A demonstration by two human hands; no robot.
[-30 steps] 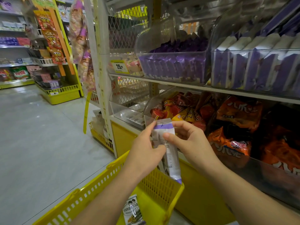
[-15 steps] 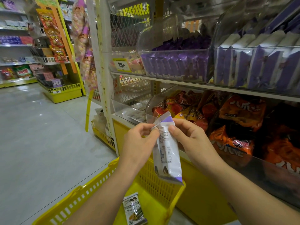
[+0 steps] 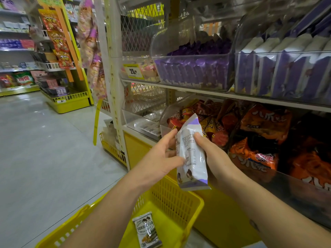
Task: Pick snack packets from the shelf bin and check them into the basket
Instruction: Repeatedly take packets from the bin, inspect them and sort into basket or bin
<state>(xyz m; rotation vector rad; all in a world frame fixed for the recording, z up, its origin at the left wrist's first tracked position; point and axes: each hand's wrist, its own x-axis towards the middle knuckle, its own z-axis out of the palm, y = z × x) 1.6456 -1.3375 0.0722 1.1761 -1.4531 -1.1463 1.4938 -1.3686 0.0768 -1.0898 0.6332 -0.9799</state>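
Note:
A white and purple snack packet [image 3: 192, 154] is held upright above the yellow basket [image 3: 179, 197], its printed back facing me. My right hand [image 3: 214, 158] grips its right side, thumb on the printed face. My left hand [image 3: 161, 158] holds its left edge, thumb low on the front and fingers behind. One small packet [image 3: 147, 230] with a cartoon print lies on the basket floor. Clear shelf bins [image 3: 193, 68] on the upper shelf hold purple packets.
The lower shelf carries bins of red and orange snack bags [image 3: 259, 140]. A white shelf upright [image 3: 114, 83] stands left of my hands. Grey floor [image 3: 41, 149] spreads to the left, with a yellow display rack [image 3: 69, 102] at the far end.
The packet has swung from tilted to more upright and risen slightly. My left thumb slid down to the packet's lower left edge, and my right hand shifted lower along its right side.

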